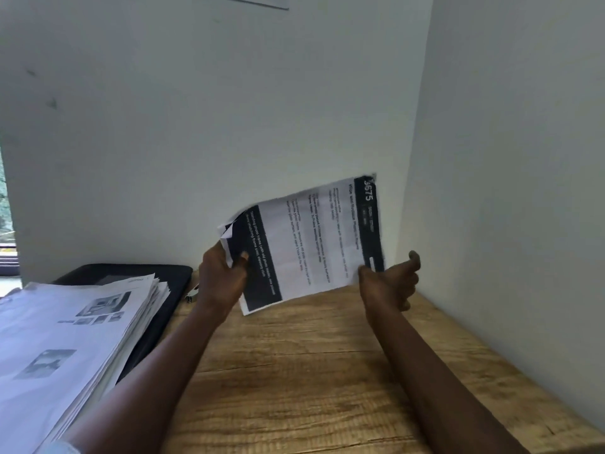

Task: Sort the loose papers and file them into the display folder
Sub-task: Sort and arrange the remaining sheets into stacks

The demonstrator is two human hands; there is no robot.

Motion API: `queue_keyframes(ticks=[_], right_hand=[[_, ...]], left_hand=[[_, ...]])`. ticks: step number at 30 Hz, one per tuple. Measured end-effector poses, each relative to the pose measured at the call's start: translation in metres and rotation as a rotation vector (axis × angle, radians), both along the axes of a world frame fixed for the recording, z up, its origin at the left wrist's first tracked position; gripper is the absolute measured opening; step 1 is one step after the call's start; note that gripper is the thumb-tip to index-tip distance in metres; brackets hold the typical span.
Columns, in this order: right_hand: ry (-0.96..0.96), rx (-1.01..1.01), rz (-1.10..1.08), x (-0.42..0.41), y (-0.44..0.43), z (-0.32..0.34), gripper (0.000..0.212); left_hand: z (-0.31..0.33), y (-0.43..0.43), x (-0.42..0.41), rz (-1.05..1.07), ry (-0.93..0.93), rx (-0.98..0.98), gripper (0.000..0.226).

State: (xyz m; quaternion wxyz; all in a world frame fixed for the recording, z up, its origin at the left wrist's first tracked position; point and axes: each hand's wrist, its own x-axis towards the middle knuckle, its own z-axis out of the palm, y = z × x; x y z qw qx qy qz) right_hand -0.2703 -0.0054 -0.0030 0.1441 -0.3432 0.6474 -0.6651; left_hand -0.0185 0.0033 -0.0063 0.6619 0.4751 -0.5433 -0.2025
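A printed sheet [307,237] with black bands and small text is held up above the wooden table, turned sideways, with at least one more sheet behind it at its left corner. My left hand [222,273] pinches its left edge, thumb on the front. My right hand [389,283] grips the lower right corner, thumb sticking up. A thick stack of loose papers [65,339] lies at the left on a black display folder [170,290].
The wooden table [311,371] stands in a corner between two white walls. A small metal object [192,293], perhaps a stapler, lies beside the folder. A window edge shows at the far left.
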Motion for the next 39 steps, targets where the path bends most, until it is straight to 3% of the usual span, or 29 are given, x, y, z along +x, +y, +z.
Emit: queue_keyframes(ticks=[2,6,9,16,21,26,30,34,39], right_hand=[[0.060,-0.067,0.066,-0.010,-0.002,0.001,0.083],[0.117,-0.135,0.273,-0.010,-0.004,-0.007,0.032],[0.115,-0.170,0.255,-0.006,-0.003,-0.009,0.018],[0.063,-0.302,0.259,-0.004,0.004,-0.003,0.021],[-0.006,-0.172,0.325,-0.001,-0.001,-0.012,0.024],[0.042,-0.223,0.320,0.001,0.001,-0.011,0.025],[0.036,-0.155,0.355,0.002,0.001,-0.020,0.022],[0.050,-0.224,0.322,0.002,0.004,-0.017,0.022],[0.097,-0.096,0.333,0.000,0.002,-0.025,0.022]], left_hand=[[-0.002,-0.004,0.008,0.025,-0.085,-0.009,0.031],[-0.003,-0.002,0.008,-0.066,-0.108,0.029,0.027],[-0.004,-0.001,0.008,-0.092,-0.052,0.054,0.029],[0.010,0.011,0.001,-0.021,-0.023,-0.022,0.022],[0.001,0.009,0.000,-0.033,-0.020,0.015,0.030],[0.003,0.004,0.003,0.013,0.023,0.012,0.034],[-0.005,0.004,0.004,-0.007,0.045,0.064,0.023],[-0.002,0.000,0.003,0.038,0.050,-0.004,0.016],[-0.009,-0.004,0.004,0.104,-0.083,0.040,0.012]])
